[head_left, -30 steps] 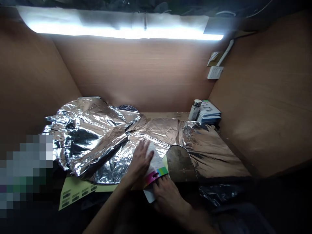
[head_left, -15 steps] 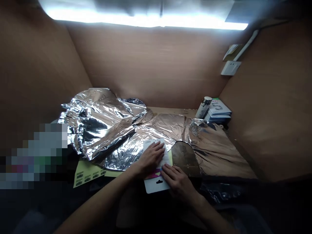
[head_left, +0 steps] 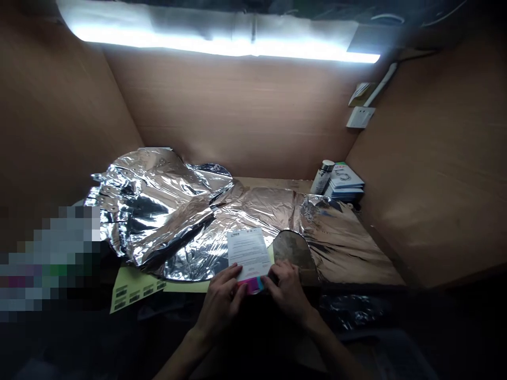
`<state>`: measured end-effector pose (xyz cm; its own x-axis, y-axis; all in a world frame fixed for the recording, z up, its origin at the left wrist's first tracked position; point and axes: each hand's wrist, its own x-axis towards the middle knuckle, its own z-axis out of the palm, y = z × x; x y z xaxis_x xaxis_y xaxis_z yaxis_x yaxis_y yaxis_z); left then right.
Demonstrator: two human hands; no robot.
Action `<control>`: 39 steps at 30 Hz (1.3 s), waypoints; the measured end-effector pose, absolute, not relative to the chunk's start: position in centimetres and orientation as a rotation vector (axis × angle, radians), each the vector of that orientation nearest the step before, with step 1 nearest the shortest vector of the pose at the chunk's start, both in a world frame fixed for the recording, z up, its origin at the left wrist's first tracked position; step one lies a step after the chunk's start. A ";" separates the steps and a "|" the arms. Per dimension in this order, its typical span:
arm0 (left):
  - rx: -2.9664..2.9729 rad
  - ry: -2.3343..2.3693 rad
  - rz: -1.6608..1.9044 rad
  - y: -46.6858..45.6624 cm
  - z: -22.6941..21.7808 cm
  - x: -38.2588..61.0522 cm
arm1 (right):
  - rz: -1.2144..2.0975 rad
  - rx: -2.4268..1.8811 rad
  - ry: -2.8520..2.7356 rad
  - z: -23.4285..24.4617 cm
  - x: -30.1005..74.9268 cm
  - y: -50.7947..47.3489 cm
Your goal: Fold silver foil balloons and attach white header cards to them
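A white printed card (head_left: 247, 253) with small black text and a pink-and-teal band along its lower edge stands tilted in front of me. My left hand (head_left: 219, 306) grips its lower left corner, and my right hand (head_left: 287, 287) holds its lower right side. The card's bottom part is hidden behind my fingers. Behind the card's right edge lies a dark rounded board (head_left: 293, 250), close to my right hand. Crumpled aluminium foil (head_left: 158, 211) is heaped just beyond the card on the left.
Flatter foil (head_left: 340, 248) covers the wooden table at right. A yellow-green printed sheet (head_left: 134, 294) lies under the foil's front edge. A small bottle (head_left: 321, 178) and stacked booklets (head_left: 344, 184) stand at the back. Wooden walls enclose the bench, with a wall socket (head_left: 359, 117) and a bright lamp (head_left: 222, 37) above.
My hands have moved from lying flat on the card to gripping its lower edge. The card's white lower tab with its hang hole no longer shows, and more of its printed face is visible.
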<state>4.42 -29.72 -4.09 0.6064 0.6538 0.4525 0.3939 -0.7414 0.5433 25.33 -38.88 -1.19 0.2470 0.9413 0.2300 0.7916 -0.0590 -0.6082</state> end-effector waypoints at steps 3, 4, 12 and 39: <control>2.452 0.877 0.875 -29.5 -3.6 4.7 | 0.222 -1.995 -1.546 -1.3 24.7 -38.9; 2.450 0.879 0.863 -29.4 -3.4 4.8 | 0.209 -2.017 -1.548 -1.3 24.5 -38.9; 2.377 0.938 0.886 -28.6 -2.7 5.3 | 0.014 -2.034 -1.507 -2.0 23.6 -38.3; 2.845 0.726 0.286 -14.0 -1.5 9.8 | 0.201 -2.127 -1.673 1.0 29.3 -37.1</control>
<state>9.78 -13.98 -1.47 0.8615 0.4887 0.1382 0.4518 -0.8617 0.2307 29.33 -37.14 1.02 0.2636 0.9537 0.1450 0.8921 -0.1838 -0.4127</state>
